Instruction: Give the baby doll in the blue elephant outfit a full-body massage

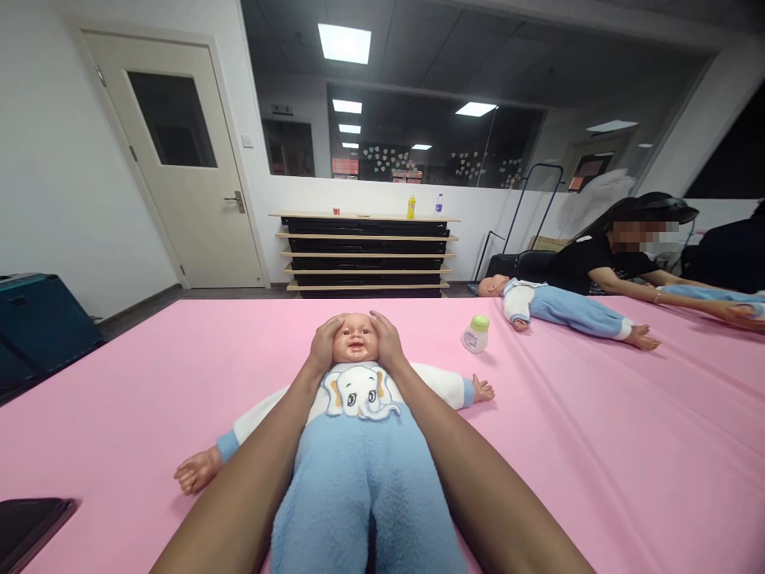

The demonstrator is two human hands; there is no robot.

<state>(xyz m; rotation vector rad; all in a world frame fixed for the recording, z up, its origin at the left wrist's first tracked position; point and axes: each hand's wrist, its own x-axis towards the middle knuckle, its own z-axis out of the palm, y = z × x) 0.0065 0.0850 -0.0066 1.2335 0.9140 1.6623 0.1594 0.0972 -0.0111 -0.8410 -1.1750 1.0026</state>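
Observation:
A baby doll (358, 454) lies on its back on the pink-covered table, face up, its legs toward me. It wears a white and light blue fleece suit with an elephant on the chest. My left hand (324, 344) cups one side of the doll's head (356, 344), and my right hand (390, 341) cups the other. The fingers of both hands curve over the forehead near the temples, and part of them is hidden behind the head. The doll's arms stretch out to both sides, passing under my forearms.
A white bottle with a green cap (476, 334) stands right of the doll. Beyond it lies a second doll (555, 305). A person (621, 255) at the far right reaches toward another doll's legs (711, 296). A dark phone (33, 530) lies at the near left of the pink cover (119, 399).

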